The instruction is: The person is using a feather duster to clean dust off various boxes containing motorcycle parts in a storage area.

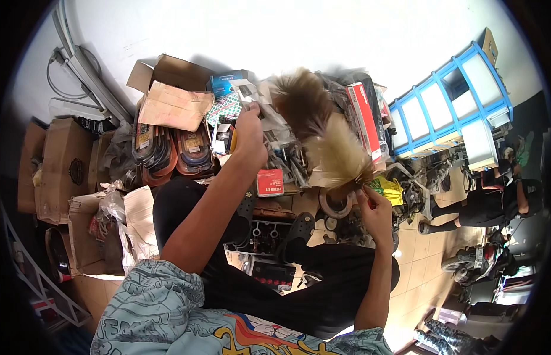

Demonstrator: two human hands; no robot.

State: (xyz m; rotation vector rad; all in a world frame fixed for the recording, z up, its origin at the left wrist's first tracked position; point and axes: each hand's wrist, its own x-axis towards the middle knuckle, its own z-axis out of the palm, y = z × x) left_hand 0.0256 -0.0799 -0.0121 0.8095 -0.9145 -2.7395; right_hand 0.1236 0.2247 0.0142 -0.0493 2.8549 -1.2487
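My right hand point(375, 213) grips the handle end of a feather duster point(340, 146). Its pale and brown feathers fan out over a pile of packaged parts and look blurred at the far end. My left hand point(251, 135) pinches a clear plastic packet point(246, 91) at the left of the pile. Below the feathers lie several plastic-bagged parts point(284, 155) and a small red box point(270, 182) bearing writing. Close to my right hand is a ring-shaped part point(336, 203). A long red-and-white box point(364, 117) stands on the right of the pile.
An open cardboard box point(175, 104) and several blister packs point(193, 151) are at left, with more cartons point(62, 171) beyond. A metal engine part point(269, 235) lies between my feet. Blue-framed drawers point(448, 104), a person in black point(488, 204) and a motorcycle point(475, 257) are at right.
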